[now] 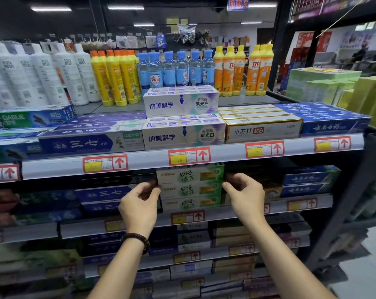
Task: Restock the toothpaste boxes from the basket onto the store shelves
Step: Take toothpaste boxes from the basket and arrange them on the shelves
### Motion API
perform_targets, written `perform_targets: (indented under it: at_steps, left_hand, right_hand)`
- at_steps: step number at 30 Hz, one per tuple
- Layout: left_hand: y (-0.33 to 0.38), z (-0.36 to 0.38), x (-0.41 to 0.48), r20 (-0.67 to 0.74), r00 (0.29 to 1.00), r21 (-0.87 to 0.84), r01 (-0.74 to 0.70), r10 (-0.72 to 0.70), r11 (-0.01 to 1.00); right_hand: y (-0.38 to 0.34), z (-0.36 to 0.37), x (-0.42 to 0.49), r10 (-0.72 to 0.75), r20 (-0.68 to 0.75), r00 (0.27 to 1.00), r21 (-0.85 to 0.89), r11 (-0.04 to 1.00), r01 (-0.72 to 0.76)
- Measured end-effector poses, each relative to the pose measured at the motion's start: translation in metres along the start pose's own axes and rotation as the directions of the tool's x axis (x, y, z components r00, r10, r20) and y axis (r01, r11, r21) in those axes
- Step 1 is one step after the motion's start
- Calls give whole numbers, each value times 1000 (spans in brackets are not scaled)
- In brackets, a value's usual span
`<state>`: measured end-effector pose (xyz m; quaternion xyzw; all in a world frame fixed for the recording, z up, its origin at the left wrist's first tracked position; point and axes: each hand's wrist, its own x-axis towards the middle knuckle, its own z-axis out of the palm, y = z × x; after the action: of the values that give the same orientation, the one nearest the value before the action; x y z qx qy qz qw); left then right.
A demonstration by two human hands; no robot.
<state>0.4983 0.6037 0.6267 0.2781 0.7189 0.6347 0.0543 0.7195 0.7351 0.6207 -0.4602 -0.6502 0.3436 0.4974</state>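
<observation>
Nearest us, both forearms reach up from the bottom edge of the view, the left one wearing a bead bracelet (137,239) at the wrist; our left hand (139,203) has its fingers curled and pinches the left end of the green toothpaste boxes (190,188), and our right hand (245,197) pinches the right end in the same way; whether the fingers close on the top box alone or on the top two, we cannot tell.

The boxes lie three high, long faces outward, at the front edge of the middle shelf (215,214), just above a red price tag (187,216) and with blue boxes (103,194) close on their left; the basket is not in view.

We judge the step in hand to be placing and squaring this stack; the top box sits a little further left than the two below, so the next move calls for an even push from both ends, keeping the faces flush with the shelf's front edge, then letting go without dragging a box out.

Above, the upper shelf (148,162) carries white and purple boxes (182,137) at its front edge; behind them stand blue bottles (182,70).
</observation>
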Motion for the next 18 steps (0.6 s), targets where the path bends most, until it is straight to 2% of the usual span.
perform_targets:
  at_steps: [5, 10, 18]
  left_hand:
    - [-6, -4, -7, -15, 998, -8, -53, 53, 999]
    - [-12, -6, -17, -53, 996, -22, -79, 78, 997]
    - [-27, -17, -34, -15, 999, -26, -48, 48, 999]
  right_hand:
    - [-2, 0, -16, -9, -60, 998, 62, 998, 13]
    - [-2, 1, -24, -23, -15, 1000, 99, 995, 24]
    - [1, 10, -40, -31, 73, 997, 144, 989, 20]
